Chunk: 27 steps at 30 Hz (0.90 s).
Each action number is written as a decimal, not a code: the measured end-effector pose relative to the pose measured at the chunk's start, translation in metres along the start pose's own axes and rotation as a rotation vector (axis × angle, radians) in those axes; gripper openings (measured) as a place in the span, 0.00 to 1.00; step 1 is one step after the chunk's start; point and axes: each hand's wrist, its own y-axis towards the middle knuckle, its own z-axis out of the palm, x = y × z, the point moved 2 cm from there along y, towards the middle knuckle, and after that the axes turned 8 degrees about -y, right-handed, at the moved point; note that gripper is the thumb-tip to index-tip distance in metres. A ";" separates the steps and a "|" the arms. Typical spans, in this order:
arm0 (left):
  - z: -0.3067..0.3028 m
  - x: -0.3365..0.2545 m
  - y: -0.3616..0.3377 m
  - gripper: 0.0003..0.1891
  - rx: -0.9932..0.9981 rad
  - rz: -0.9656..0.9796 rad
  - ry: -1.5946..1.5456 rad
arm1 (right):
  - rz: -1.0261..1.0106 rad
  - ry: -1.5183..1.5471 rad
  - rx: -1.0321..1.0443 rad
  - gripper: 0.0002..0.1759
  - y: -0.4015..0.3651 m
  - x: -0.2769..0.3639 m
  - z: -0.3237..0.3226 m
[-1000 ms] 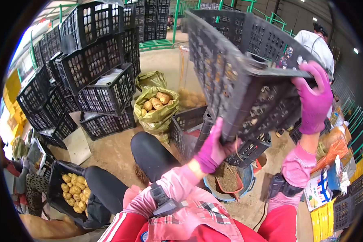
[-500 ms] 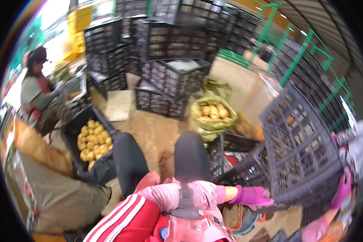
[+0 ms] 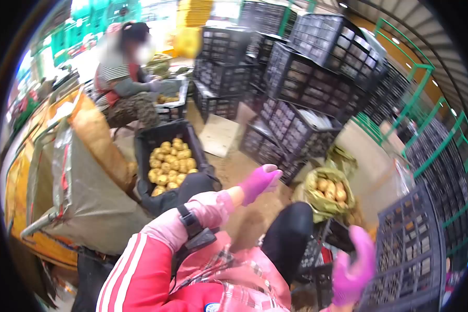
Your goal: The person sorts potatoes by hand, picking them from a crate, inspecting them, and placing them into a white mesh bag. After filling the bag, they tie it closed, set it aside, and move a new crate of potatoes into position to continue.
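Note:
My left hand (image 3: 260, 183), in a purple-pink glove, is raised over the floor in front of my knees. Its fingers are drawn together, with nothing visible in them. At the lower right, my right hand (image 3: 353, 268), gloved alike, holds nothing; thumb and fingers are spread in a curve. Close beside it stands a tilted dark plastic crate (image 3: 408, 249), and I see no grip on it. A yellow-green sack (image 3: 317, 208) of potatoes (image 3: 330, 190) lies beyond my right hand. Left of my knee, a black-lined crate (image 3: 143, 151) holds several yellow potatoes (image 3: 171, 162).
Stacked black crates (image 3: 317, 78) rise ahead. A seated person (image 3: 122, 86) works at the back left by another crate. A grey-brown sack (image 3: 88, 187) on a metal frame stands at my left. A cardboard sheet (image 3: 219, 135) lies on the floor; green railings (image 3: 421, 104) run at right.
Both hands have come off the dark crate at my right. My left hand has swung up and left to the middle, and my right has come inward. The view has turned left.

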 end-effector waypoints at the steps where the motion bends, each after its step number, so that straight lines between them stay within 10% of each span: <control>1: -0.013 -0.009 0.003 0.27 -0.091 0.074 0.030 | 0.003 0.182 0.133 0.22 0.012 -0.001 0.046; 12: -0.169 -0.014 0.067 0.32 -0.394 0.217 0.040 | -0.172 0.534 0.571 0.18 0.101 -0.015 0.414; 15: -0.187 0.004 0.072 0.33 -0.339 0.142 0.052 | -0.481 0.219 0.473 0.19 0.088 -0.011 0.454; 27: -0.182 0.026 0.124 0.25 -0.516 -0.406 -0.143 | -0.181 0.381 1.008 0.20 0.040 -0.045 0.549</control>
